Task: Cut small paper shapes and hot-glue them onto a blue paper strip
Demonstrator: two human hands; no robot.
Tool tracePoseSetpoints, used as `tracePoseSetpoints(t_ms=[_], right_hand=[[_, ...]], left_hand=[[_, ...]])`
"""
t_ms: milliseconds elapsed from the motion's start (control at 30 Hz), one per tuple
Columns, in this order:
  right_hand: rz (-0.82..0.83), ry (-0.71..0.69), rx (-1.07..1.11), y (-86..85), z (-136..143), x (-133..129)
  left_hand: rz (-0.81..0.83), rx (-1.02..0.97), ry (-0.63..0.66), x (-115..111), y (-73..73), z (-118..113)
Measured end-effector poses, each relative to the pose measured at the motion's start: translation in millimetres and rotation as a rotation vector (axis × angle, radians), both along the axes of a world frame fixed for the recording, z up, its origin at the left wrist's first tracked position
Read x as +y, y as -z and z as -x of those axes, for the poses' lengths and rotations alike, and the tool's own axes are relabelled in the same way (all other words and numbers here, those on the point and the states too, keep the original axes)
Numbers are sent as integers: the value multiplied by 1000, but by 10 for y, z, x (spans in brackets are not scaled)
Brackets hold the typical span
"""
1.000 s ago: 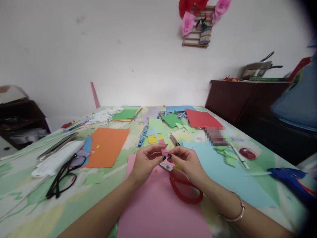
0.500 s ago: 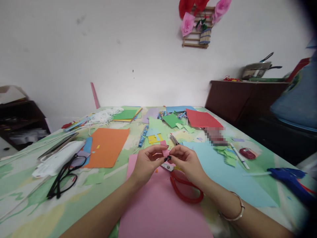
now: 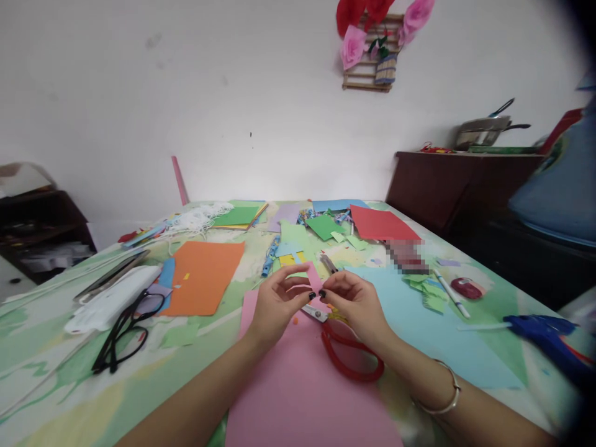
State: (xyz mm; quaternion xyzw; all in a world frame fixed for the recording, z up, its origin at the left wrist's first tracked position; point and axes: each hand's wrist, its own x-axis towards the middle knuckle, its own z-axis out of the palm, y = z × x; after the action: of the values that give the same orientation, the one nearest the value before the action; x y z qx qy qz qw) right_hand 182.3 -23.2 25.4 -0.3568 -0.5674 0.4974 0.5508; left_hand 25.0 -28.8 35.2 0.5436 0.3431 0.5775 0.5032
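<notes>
Head view: left hand (image 3: 279, 304) holds pink strip (image 3: 313, 277) between finger and thumb; right hand (image 3: 358, 304) pinches narrowly at lower end. Strip above scissors (image 3: 356, 375), pink sheet (image 3: 298, 391). Done: strip separate from sheet. Left: handling seems unfinished, strip not set down.

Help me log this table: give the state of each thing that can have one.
Pink strip: held at the fingertips of left hand and right hand.
Scissors: lying, partly hidden; open or shut unclear.
Pink sheet: flat, scissors partly on it.
Orange sheet: flat, scraps on it.
Glasses: lying; folded or not unclear.
White cord: loosely tangled.
Glue gun: on its side, stick protruding.
Marker: lying; capped or not unclear.
</notes>
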Motion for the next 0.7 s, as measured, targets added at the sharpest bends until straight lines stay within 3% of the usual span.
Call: tracePoseSetpoints(t_ms=[133, 333, 700], right_hand=[[-59, 87, -52, -6, -27, -9], [-67, 127, -82, -26, -29, -22], [-174, 251, -289, 19, -2, -63]], left_hand=[[23, 68, -73, 13, 8, -8], [76, 238, 93, -15, 20, -37], [-1, 332, 3, -16, 68, -47]])
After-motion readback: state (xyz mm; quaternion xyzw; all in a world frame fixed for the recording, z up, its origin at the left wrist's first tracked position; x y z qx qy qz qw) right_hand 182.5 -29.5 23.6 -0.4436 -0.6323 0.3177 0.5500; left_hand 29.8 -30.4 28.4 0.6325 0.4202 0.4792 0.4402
